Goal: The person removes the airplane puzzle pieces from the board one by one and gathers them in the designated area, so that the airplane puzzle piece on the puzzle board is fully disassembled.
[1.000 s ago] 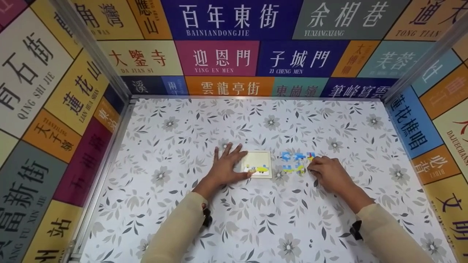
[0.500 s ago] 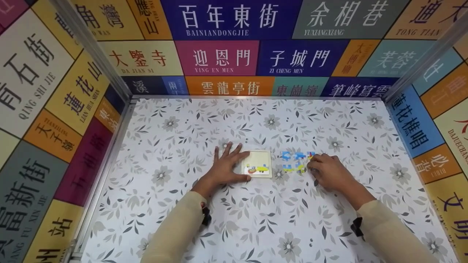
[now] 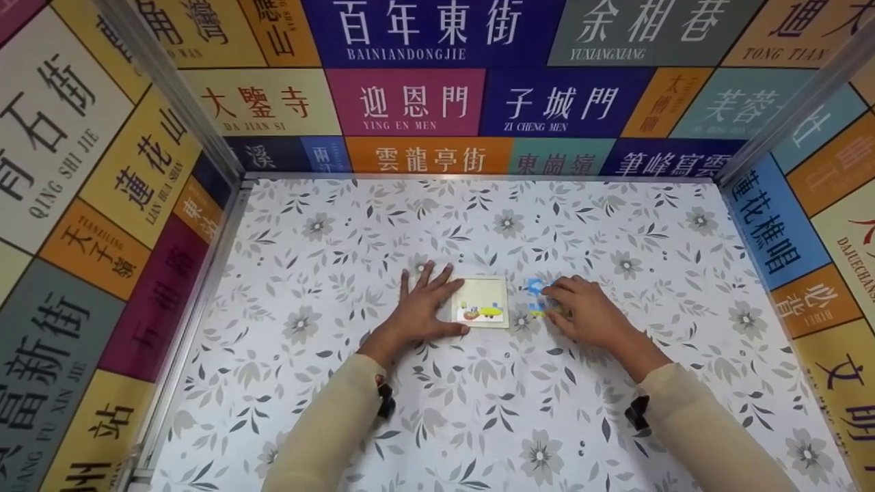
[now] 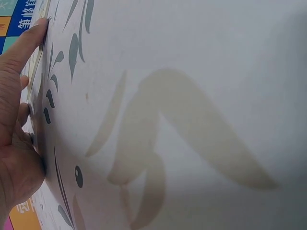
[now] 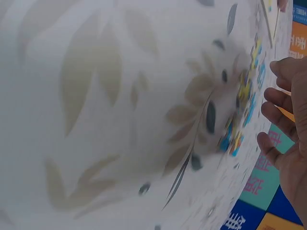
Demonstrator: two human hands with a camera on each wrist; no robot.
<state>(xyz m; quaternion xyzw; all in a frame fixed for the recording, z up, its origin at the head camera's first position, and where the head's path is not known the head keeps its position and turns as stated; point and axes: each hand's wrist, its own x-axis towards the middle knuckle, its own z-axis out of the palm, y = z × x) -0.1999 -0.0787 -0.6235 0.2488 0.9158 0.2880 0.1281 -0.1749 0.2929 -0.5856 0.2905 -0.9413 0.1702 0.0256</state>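
Note:
A small pale puzzle board (image 3: 483,290) lies on the patterned tabletop in the head view. Along its lower part runs a row of fitted jigsaw pieces (image 3: 489,312) with yellow and red pictures. My left hand (image 3: 422,307) rests spread at the board's left side, index finger near the top edge and thumb near the bottom. To the right are loose blue and yellow jigsaw pieces (image 3: 535,285), partly covered by my right hand (image 3: 589,314). In the right wrist view several jigsaw pieces (image 5: 245,88) show beside the right fingers (image 5: 276,100), which are parted with nothing between them.
The tabletop (image 3: 383,424) has a grey floral print. Panels with coloured blocks and large characters (image 3: 410,102) stand along the back and both sides. Metal posts (image 3: 198,102) mark the corners.
My right hand has moved left from the right end of the loose pieces to over them, and its fingers have parted. My left hand stays on the board; its thumb shifted slightly down off the pieces.

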